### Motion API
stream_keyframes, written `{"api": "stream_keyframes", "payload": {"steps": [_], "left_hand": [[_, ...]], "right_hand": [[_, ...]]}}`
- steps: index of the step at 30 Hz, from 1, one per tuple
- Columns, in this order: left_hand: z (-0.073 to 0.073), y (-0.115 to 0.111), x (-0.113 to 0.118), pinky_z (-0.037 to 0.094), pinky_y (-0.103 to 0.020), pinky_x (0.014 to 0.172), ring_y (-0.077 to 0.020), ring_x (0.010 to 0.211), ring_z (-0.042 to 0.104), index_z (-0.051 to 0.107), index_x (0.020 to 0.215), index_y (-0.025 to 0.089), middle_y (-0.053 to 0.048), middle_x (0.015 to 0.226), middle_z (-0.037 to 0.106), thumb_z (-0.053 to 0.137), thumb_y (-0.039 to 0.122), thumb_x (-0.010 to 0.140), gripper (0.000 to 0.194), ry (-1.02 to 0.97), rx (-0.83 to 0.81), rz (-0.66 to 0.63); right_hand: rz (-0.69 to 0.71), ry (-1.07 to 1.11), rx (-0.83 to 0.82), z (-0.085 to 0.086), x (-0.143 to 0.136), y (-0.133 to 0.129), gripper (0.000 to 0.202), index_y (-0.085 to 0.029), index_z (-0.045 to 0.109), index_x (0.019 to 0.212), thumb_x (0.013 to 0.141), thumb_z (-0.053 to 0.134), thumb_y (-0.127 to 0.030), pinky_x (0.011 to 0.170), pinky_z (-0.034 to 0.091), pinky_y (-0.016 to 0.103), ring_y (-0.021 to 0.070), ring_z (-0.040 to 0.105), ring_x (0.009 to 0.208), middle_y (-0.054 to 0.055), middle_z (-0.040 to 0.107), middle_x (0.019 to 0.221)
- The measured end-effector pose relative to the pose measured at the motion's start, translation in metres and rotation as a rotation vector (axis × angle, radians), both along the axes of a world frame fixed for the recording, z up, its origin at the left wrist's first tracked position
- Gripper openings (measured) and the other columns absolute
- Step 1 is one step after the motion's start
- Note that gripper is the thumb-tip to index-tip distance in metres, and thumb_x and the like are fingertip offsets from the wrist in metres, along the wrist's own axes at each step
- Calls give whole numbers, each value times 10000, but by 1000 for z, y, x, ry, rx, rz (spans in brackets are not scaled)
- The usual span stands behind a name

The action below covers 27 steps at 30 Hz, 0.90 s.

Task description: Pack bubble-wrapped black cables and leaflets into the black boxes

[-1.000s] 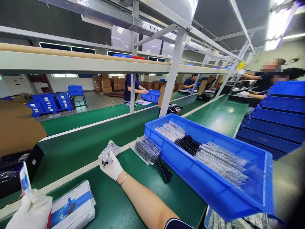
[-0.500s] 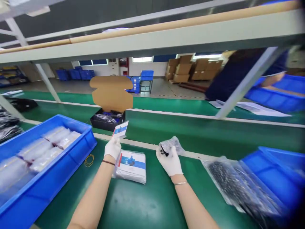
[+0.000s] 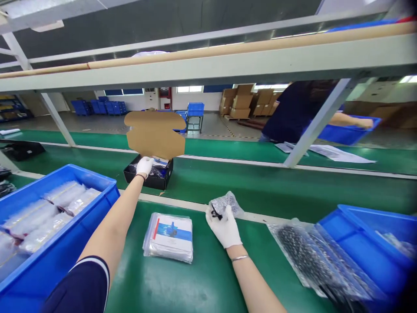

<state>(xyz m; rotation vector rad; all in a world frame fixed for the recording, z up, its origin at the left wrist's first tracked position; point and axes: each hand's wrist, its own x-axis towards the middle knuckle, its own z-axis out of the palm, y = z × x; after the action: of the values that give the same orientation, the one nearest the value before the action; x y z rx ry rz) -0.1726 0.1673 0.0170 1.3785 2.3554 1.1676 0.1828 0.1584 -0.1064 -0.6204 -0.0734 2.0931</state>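
My left hand [image 3: 145, 166], in a white glove, reaches into an open black box [image 3: 152, 181] with a brown cardboard lid standing up. Its fingers are closed at the edge of a white and blue booklet [image 3: 160, 161], which lies over the dark bagged contents of the box. My right hand [image 3: 224, 226], also gloved, grips a small clear plastic bag [image 3: 226, 202] with a black piece in it, above the green table. Between my arms lies a stack of bagged booklets [image 3: 171, 237] with a red, white and blue cover.
A blue bin [image 3: 110, 187] with bubble-wrapped packs stands on the left. To the right, clear bags of black parts [image 3: 299, 248] lie against another blue bin [image 3: 345, 226]. A white rail [image 3: 192, 206] crosses behind my hands. Beyond the frame post, a person [image 3: 286, 113] handles a blue bin [image 3: 345, 132].
My left hand has carried the booklet forward from beside the stack into the black box. My right hand still holds the plastic bag. The view has shifted slightly.
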Motion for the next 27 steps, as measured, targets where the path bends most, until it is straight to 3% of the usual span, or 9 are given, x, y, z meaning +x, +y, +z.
{"api": "stream_keyframes", "payload": {"steps": [4, 8, 11, 14, 17, 20, 23, 27], "left_hand": [[-36, -6, 24, 405, -384, 909, -266, 1000, 583, 690, 841, 134, -136, 950, 674, 481, 530, 886, 450, 303, -226, -145], [-61, -4, 58, 380, -421, 858, -310, 974, 596, 700, 856, 86, -199, 905, 669, 301, 484, 950, 572, 503, -328, -170], [-63, 1, 86, 388, -422, 825, -307, 911, 606, 696, 837, 78, -195, 845, 663, 284, 476, 952, 584, 575, -326, -209], [-51, 2, 101, 357, -422, 909, -305, 1041, 557, 670, 1003, 137, -169, 1027, 647, 293, 491, 947, 520, 622, -218, -281], [-30, -2, 80, 274, -398, 1026, -297, 1240, 425, 512, 1274, 197, -148, 1305, 522, 283, 536, 938, 529, 582, -91, -220], [-19, -6, 33, 334, -376, 977, -308, 1225, 459, 371, 1370, 110, -210, 1319, 503, 214, 564, 934, 649, 389, -185, 0], [-24, -8, -2, 416, -335, 848, -293, 1059, 593, 485, 1268, 68, -221, 1166, 612, 152, 571, 932, 691, 275, -332, -9], [-42, -11, -1, 415, -303, 853, -274, 1054, 607, 582, 1184, 139, -184, 1158, 639, 231, 664, 880, 700, 271, -378, -130]], "right_hand": [[-6, 18, -25, 1, -3, 0, 335, -236, 605, 1111, 851, 602, -449, 829, 579, 369, 213, 632, 1041, 82, 639, 1144], [33, 11, 9, 0, -6, 3, 318, -230, 614, 1080, 861, 585, -459, 834, 578, 360, 194, 638, 1015, 86, 646, 1133], [70, 14, -3, 0, -6, 4, 325, -194, 601, 1122, 900, 536, -422, 837, 575, 364, 192, 640, 1004, 99, 662, 1109], [70, 0, -33, -1, -6, 4, 267, -177, 598, 1133, 933, 487, -313, 854, 566, 359, 180, 640, 1006, 87, 679, 1084], [76, -58, 7, -5, -5, 3, 208, -187, 622, 1070, 920, 486, -233, 859, 561, 370, 178, 648, 988, 71, 692, 1057], [144, -118, 57, -10, -6, 4, 158, -165, 640, 993, 873, 546, -207, 843, 561, 369, 199, 659, 963, 73, 700, 1018], [149, -209, 173, -16, -9, 2, 208, -149, 647, 971, 780, 677, -224, 804, 564, 363, 224, 671, 924, 70, 706, 981], [92, -367, 414, -18, -10, -8, 378, -154, 647, 983, 679, 790, -329, 698, 560, 326, 230, 677, 838, 69, 702, 941]]}}
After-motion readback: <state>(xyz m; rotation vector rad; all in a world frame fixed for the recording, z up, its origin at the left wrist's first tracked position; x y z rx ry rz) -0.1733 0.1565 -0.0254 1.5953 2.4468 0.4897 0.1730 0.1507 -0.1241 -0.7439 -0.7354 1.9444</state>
